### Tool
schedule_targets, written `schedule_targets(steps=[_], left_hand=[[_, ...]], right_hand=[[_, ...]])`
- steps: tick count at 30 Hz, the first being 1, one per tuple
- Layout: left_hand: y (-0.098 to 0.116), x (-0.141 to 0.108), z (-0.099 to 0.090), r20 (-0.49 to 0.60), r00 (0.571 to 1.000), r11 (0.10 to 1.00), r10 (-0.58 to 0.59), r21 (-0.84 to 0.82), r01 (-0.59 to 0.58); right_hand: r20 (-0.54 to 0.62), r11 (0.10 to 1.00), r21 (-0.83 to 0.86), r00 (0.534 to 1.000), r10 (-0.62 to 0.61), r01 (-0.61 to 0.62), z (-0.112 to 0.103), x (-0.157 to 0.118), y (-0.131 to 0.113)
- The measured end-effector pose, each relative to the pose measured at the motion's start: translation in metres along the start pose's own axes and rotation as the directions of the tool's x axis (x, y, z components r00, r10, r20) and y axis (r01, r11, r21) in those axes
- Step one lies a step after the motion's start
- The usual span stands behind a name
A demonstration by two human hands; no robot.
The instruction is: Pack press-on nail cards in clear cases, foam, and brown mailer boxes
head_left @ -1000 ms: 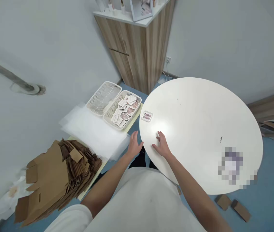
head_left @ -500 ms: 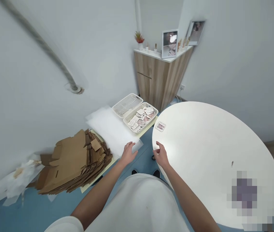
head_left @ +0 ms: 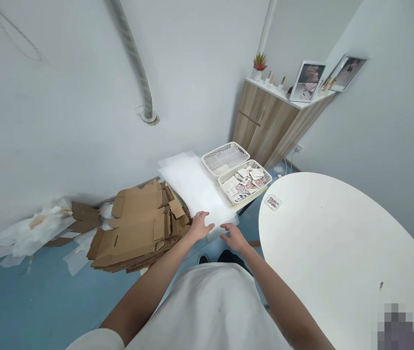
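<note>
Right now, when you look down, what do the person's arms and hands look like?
The left hand and right hand are bare: no gloves, rings or watch show. Both forearms are uncovered. A plain white sleeve shows on the left arm, like the white shirt.

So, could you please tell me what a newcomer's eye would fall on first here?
Probably the big white table at right, with one small pack near its edge. Next, the thick stack of brown cardboard at left; between them, white sheets lie beside two white baskets, one holding many flat cards.
</note>
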State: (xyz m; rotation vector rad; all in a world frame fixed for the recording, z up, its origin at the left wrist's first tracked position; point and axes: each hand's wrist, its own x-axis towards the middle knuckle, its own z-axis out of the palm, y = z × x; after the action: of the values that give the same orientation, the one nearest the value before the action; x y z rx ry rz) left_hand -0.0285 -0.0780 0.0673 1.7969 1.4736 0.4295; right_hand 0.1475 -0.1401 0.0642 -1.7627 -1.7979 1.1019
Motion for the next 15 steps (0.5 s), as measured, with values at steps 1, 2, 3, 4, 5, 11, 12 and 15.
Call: schedule_targets(steps=[1, 2, 3, 4, 5, 11, 12, 15], left_hand=[[0.003, 0.004, 0.000, 0.025, 0.999, 0.999, -0.031, -0.040, 0.032], [0.006, 0.008, 0.000, 0.039, 0.997, 0.995, -0.060, -0.079, 0.063], [0.009, 0.014, 0.000, 0.042, 0.995, 0.987, -0.095, -0.129, 0.100], [0.012, 0.019, 0.002, 0.049, 0.990, 0.973, -0.132, -0.183, 0.139], [0.014, 0.025, 0.003, 0.062, 0.983, 0.955, -0.170, -0.237, 0.180], [0.009, 0.062, 0.008, 0.169, 0.917, 0.815, -0.362, -0.420, 0.399], [0.006, 0.070, 0.008, 0.172, 0.902, 0.796, -0.396, -0.425, 0.431], [-0.004, 0.091, 0.008, 0.174, 0.858, 0.749, -0.483, -0.426, 0.508]], right_hand=[[0.003, 1.000, -0.027, 1.000, 0.000, 0.000, -0.001, 0.004, -0.001], [0.001, 0.999, -0.050, 1.000, 0.001, -0.001, -0.003, 0.010, -0.002], [-0.008, 0.998, -0.070, 1.000, 0.001, -0.002, -0.006, 0.016, -0.002], [-0.013, 0.996, -0.087, 1.000, 0.002, -0.003, -0.008, 0.024, -0.003], [-0.009, 0.995, -0.096, 1.000, 0.007, -0.007, -0.010, 0.033, -0.004], [0.094, 0.996, -0.077, 0.995, 0.047, -0.039, -0.002, 0.098, -0.006], [0.110, 0.997, -0.061, 0.993, 0.048, -0.041, 0.001, 0.109, -0.006], [0.122, 0.998, -0.025, 0.990, 0.065, -0.063, 0.009, 0.137, 0.000]])
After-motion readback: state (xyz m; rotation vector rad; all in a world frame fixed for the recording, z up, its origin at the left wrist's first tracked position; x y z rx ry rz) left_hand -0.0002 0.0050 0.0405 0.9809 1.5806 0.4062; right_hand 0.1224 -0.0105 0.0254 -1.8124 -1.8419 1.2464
